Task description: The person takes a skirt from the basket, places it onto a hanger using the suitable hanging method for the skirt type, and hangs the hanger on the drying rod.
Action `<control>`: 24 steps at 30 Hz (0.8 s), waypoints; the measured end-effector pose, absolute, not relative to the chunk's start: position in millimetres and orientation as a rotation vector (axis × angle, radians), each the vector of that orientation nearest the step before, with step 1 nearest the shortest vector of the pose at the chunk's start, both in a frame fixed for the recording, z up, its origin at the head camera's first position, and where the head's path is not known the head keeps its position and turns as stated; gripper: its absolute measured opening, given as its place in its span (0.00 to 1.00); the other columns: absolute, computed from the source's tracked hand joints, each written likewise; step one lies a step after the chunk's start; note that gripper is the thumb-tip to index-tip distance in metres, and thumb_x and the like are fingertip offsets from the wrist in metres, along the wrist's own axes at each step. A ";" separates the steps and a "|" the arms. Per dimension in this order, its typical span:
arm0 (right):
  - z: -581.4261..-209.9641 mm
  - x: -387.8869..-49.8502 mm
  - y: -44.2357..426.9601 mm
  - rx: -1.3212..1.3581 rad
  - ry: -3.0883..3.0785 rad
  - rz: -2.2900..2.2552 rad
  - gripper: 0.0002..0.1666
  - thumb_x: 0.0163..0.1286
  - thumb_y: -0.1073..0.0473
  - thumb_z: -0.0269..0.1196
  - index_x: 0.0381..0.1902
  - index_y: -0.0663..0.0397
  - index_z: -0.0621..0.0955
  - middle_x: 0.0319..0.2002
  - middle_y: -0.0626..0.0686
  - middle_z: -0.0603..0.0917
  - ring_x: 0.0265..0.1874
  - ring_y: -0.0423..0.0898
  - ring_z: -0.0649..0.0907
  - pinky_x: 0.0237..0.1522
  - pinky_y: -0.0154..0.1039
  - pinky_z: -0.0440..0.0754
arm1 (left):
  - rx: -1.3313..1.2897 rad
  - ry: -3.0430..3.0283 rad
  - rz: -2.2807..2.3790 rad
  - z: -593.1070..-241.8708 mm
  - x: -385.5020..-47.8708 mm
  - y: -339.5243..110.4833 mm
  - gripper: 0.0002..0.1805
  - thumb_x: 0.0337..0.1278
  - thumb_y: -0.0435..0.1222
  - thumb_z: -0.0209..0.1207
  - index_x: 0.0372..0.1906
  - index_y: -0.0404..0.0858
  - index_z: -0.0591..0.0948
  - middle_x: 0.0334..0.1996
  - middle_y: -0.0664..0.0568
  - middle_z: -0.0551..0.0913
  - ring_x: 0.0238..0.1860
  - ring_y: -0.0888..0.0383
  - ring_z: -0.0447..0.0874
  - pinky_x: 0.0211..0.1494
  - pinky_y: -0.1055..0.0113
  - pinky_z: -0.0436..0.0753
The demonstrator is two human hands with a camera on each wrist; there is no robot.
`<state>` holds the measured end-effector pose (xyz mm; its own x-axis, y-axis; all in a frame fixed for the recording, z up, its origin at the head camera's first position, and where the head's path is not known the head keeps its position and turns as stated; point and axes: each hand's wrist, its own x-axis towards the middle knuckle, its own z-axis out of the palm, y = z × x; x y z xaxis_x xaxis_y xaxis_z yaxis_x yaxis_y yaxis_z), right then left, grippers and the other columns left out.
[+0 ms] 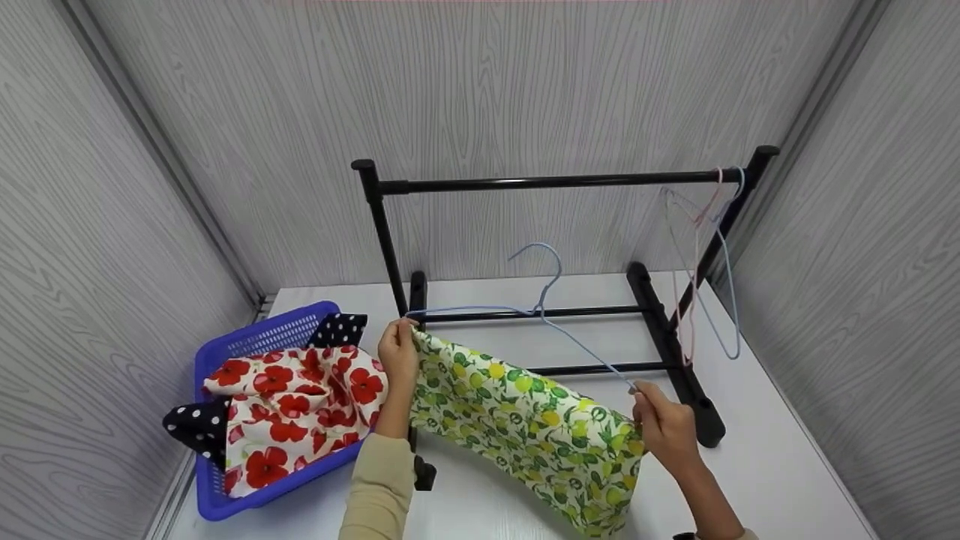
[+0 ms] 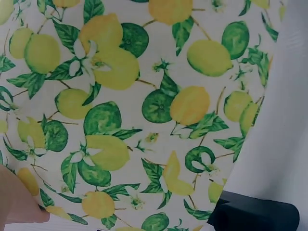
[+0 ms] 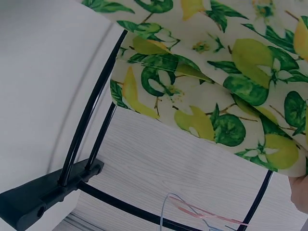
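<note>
A lemon-print cloth (image 1: 525,420) is stretched between the two hands, below a blue wire hanger (image 1: 541,309). My left hand (image 1: 398,360) pinches the cloth's upper left corner together with the hanger's left end. At the other side, my right hand (image 1: 666,424) grips the cloth's right edge and the hanger's right end. The hanger's hook points up, off the rail. Lemon-print cloth (image 2: 120,110) fills most of the left wrist view, with part of the left hand (image 2: 21,202) at its lower left. In the right wrist view, the cloth (image 3: 216,86) hangs in folds beside the right hand (image 3: 299,192).
Behind the hands stands a black rack (image 1: 525,182). A pink hanger (image 1: 694,285) and a blue hanger (image 1: 731,300) hang at its right end. To the left, a blue basket (image 1: 281,491) holds red-flowered cloth (image 1: 300,405) and black dotted cloth (image 1: 202,427).
</note>
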<state>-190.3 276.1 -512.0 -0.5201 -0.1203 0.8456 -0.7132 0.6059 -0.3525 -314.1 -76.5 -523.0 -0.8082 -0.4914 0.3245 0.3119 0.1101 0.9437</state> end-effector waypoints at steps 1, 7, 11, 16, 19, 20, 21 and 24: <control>-511.6 -191.0 275.6 0.654 -1.981 0.906 0.05 0.66 0.69 0.54 0.32 0.65 0.78 0.12 0.51 0.74 0.10 0.37 0.71 0.13 0.26 0.68 | 0.163 -1.804 -1.767 -522.2 -313.9 -76.4 0.14 0.66 0.30 0.47 0.33 0.23 0.79 0.21 0.37 0.73 0.16 0.69 0.57 0.24 0.74 0.60; -505.1 -192.8 272.3 0.616 -1.903 1.004 0.05 0.65 0.72 0.55 0.32 0.67 0.78 0.17 0.55 0.82 0.19 0.41 0.83 0.26 0.22 0.78 | 0.070 -1.895 -1.794 -501.6 -296.2 -72.5 0.12 0.65 0.26 0.47 0.40 0.19 0.77 0.21 0.42 0.73 0.20 0.68 0.63 0.27 0.75 0.64; -503.5 -191.2 274.0 0.589 -1.929 1.066 0.07 0.62 0.78 0.53 0.35 0.69 0.78 0.18 0.57 0.83 0.23 0.32 0.84 0.29 0.21 0.79 | 0.041 -1.967 -1.833 -515.9 -294.1 -75.2 0.16 0.64 0.27 0.48 0.53 0.21 0.72 0.41 0.32 0.78 0.37 0.56 0.77 0.43 0.68 0.74; -503.3 -190.3 280.2 0.483 -1.959 1.128 0.09 0.62 0.80 0.51 0.36 0.71 0.76 0.20 0.61 0.82 0.27 0.23 0.81 0.30 0.19 0.77 | 0.036 -2.040 -1.739 -556.9 -301.0 -79.6 0.18 0.63 0.28 0.50 0.56 0.24 0.71 0.50 0.29 0.75 0.52 0.39 0.75 0.54 0.52 0.75; -502.1 -192.2 281.9 0.431 -1.948 1.159 0.09 0.63 0.81 0.50 0.37 0.73 0.76 0.20 0.63 0.82 0.27 0.23 0.81 0.30 0.18 0.77 | 0.052 -2.096 -1.608 -567.3 -295.1 -79.1 0.16 0.60 0.27 0.53 0.52 0.25 0.75 0.46 0.32 0.78 0.47 0.41 0.78 0.50 0.53 0.77; -501.0 -192.6 281.8 0.412 -1.942 1.174 0.09 0.63 0.81 0.49 0.37 0.74 0.76 0.20 0.64 0.82 0.27 0.23 0.81 0.30 0.18 0.77 | 0.060 -2.118 -1.569 -570.6 -292.5 -78.6 0.15 0.59 0.28 0.54 0.51 0.26 0.76 0.45 0.33 0.78 0.47 0.42 0.78 0.50 0.52 0.76; -499.2 -192.8 281.2 0.388 -1.938 1.189 0.09 0.63 0.81 0.49 0.36 0.74 0.76 0.20 0.64 0.82 0.27 0.23 0.81 0.30 0.18 0.77 | 0.067 -2.150 -1.525 -573.8 -289.7 -78.0 0.15 0.59 0.28 0.54 0.50 0.27 0.76 0.45 0.34 0.78 0.48 0.42 0.77 0.51 0.52 0.76; -489.0 -190.8 276.5 0.320 -1.927 1.218 0.08 0.64 0.80 0.48 0.35 0.76 0.75 0.22 0.66 0.82 0.27 0.24 0.82 0.30 0.19 0.77 | 0.080 -2.279 -1.369 -584.7 -280.9 -76.1 0.15 0.59 0.30 0.56 0.50 0.30 0.78 0.47 0.37 0.78 0.51 0.43 0.76 0.55 0.50 0.74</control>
<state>-190.8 276.5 -489.0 -0.6354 0.1999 0.7458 -0.5880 0.5007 -0.6352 -280.9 -76.1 -584.7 -0.8845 -0.2872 0.3675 0.1896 0.4985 0.8459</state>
